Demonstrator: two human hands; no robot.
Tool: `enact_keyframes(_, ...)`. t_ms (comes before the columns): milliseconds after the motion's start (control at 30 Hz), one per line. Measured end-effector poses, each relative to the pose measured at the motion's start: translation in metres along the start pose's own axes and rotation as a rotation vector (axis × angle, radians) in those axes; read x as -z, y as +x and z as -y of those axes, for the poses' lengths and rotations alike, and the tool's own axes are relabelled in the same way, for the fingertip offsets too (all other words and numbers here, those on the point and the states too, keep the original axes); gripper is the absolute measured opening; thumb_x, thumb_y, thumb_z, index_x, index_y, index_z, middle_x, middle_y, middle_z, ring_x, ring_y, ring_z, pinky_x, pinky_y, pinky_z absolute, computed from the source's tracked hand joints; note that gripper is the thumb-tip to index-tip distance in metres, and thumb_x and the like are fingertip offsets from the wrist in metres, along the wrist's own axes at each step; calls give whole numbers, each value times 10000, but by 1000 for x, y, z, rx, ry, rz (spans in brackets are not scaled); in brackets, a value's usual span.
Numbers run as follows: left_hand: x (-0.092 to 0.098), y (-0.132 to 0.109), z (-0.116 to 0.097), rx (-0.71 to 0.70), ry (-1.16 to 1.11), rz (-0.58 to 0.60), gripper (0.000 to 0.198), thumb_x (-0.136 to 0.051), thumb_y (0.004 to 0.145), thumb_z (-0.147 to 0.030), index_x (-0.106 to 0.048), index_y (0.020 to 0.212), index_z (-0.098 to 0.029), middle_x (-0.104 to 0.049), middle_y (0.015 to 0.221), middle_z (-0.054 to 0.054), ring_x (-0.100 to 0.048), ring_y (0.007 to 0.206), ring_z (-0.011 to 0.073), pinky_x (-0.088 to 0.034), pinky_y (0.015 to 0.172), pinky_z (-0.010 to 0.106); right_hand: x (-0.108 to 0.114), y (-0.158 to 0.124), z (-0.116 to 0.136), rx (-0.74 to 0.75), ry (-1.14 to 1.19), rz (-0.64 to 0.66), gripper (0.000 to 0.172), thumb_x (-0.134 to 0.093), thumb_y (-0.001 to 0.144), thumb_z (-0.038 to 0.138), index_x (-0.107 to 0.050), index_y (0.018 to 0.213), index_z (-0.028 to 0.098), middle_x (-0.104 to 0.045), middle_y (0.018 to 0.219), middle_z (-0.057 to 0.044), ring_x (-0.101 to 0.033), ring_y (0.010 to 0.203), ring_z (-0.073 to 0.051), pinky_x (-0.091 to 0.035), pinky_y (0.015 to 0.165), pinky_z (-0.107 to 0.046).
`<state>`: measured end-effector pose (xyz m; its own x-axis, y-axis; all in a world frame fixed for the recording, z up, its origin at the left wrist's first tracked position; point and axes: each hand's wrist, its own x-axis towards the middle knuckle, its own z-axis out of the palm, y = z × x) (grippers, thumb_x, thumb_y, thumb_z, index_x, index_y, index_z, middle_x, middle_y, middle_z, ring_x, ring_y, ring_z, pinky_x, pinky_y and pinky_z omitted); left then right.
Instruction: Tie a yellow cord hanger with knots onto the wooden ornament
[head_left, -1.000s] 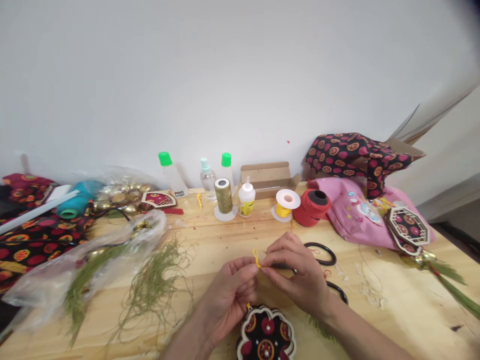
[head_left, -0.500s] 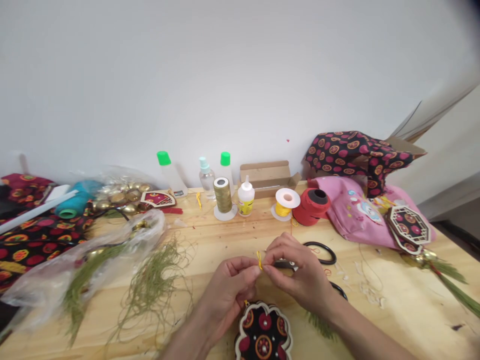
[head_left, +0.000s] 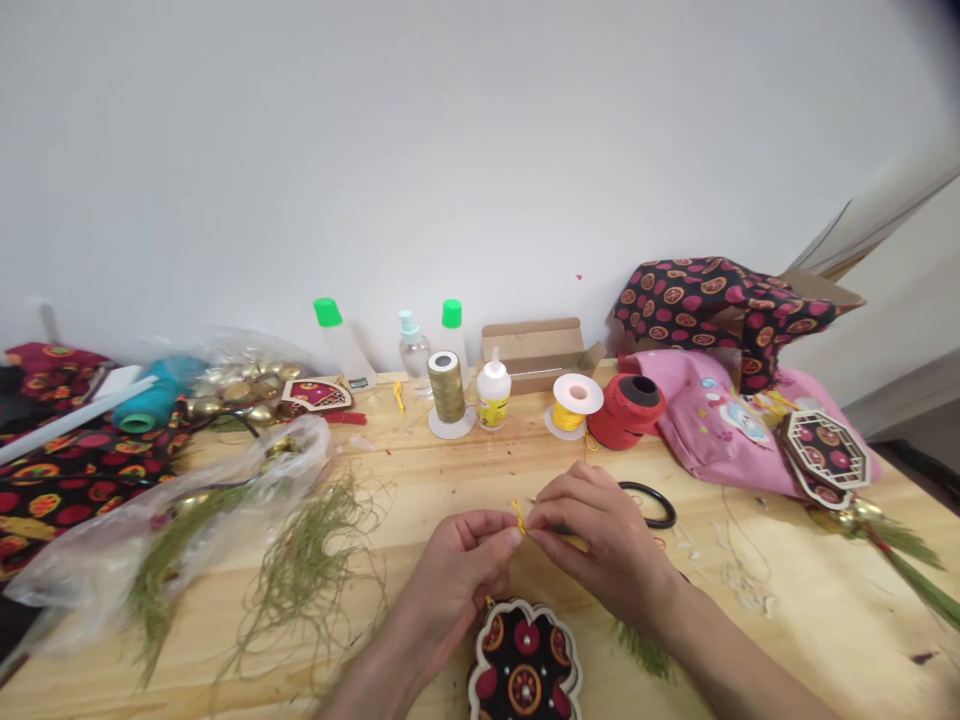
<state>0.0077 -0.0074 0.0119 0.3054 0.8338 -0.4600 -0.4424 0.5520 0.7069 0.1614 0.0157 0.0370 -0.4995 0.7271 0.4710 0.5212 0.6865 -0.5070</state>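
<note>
A small yellow cord loop (head_left: 519, 514) stands up between my fingertips over the middle of the table. My left hand (head_left: 469, 560) pinches its lower part between thumb and forefinger. From the other side, my right hand (head_left: 592, 530) closes thumb and fingers on the same cord. Just below the hands lies a scalloped ornament (head_left: 525, 660) with a pale wooden rim and dark patterned fabric; a bit of yellow cord shows at its top. Partly hidden behind my right hand are scissors, with one black handle (head_left: 651, 505) showing. Green tassel threads (head_left: 645, 650) poke out under my right wrist.
Along the wall stand a glue bottle (head_left: 493, 395), an olive thread spool (head_left: 448, 390), a yellow cord spool (head_left: 574, 405) and a red thread cone (head_left: 625, 412). Loose green threads (head_left: 311, 560) and a plastic bag (head_left: 90, 590) lie left. A pink bag (head_left: 690, 430) and octagonal ornament (head_left: 825, 450) sit right.
My right hand has turned a little and its fingers have drawn closer around the yellow cord, covering more of the scissors. My left hand keeps its pinch.
</note>
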Motion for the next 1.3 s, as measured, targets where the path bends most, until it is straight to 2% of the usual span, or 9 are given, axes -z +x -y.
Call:
enact_keyframes(233, 1, 2, 0, 15, -82, 114, 155, -574, 699, -194, -515, 573, -124, -209, 432, -100, -118, 399, 33, -140, 383, 164, -5, -5, 4, -5, -7, -76, 120, -484, 758, 147, -599, 753, 181, -597, 692, -29, -456, 642, -136, -364, 579, -282)
enact_keyframes(400, 3, 3, -1, -23, -150, 103, 170, -577, 695, -197, -496, 561, -129, -182, 430, -105, -104, 396, 33, -137, 379, 161, -15, -10, 8, -69, 38, -121, 195, -462, 761, 117, -601, 877, 191, -589, 765, -43, -474, 683, -144, -388, 604, -288)
enact_keyframes(533, 5, 3, 0, -62, -141, 67, 133, -589, 684, -191, -526, 589, -123, -215, 429, -101, -133, 396, 28, -153, 385, 162, -19, -12, 12, -104, 63, -126, 225, -440, 771, 113, -592, 914, 200, -578, 785, -41, -484, 694, -141, -397, 617, -291)
enact_keyframes(700, 5, 3, 0, -99, -78, -41, 87, -626, 647, -182, -569, 632, -119, -307, 433, -87, -192, 394, 18, -166, 387, 156, -18, -10, 13, -87, 47, -140, 215, -441, 771, 120, -595, 903, 193, -574, 757, -39, -481, 674, -135, -399, 600, -279)
enact_keyframes(900, 3, 4, -1, -116, 17, -83, 109, -628, 643, -210, -584, 660, -111, -423, 507, -47, -270, 430, 21, -204, 407, 152, -13, -9, 13, 16, -134, -79, 202, -453, 765, 114, -598, 893, 170, -580, 738, -46, -439, 631, -133, -363, 559, -273)
enact_keyframes(1067, 2, 3, -2, -103, 33, -85, 117, -638, 626, -210, -575, 632, -112, -403, 484, -58, -246, 414, 20, -178, 392, 154, -9, -11, 15, 50, -330, -49, 189, -464, 762, 128, -597, 880, 195, -571, 708, -33, -417, 621, -135, -333, 549, -276)
enact_keyframes(1200, 1, 1, -2, -98, -5, -45, 109, -618, 646, -209, -560, 632, -118, -361, 466, -71, -229, 410, 25, -190, 400, 155, -10, -10, 14, -23, -169, -42, 197, -462, 762, 149, -597, 896, 200, -555, 737, -41, -438, 642, -138, -350, 560, -277)
enact_keyframes(1300, 0, 1, -2, -95, -14, -27, 101, -613, 649, -201, -553, 631, -123, -353, 443, -80, -225, 395, 23, -198, 400, 154, -12, -8, 12, -115, -16, -98, 157, -474, 759, 185, -612, 834, 192, -539, 712, -40, -460, 654, -139, -372, 573, -276)
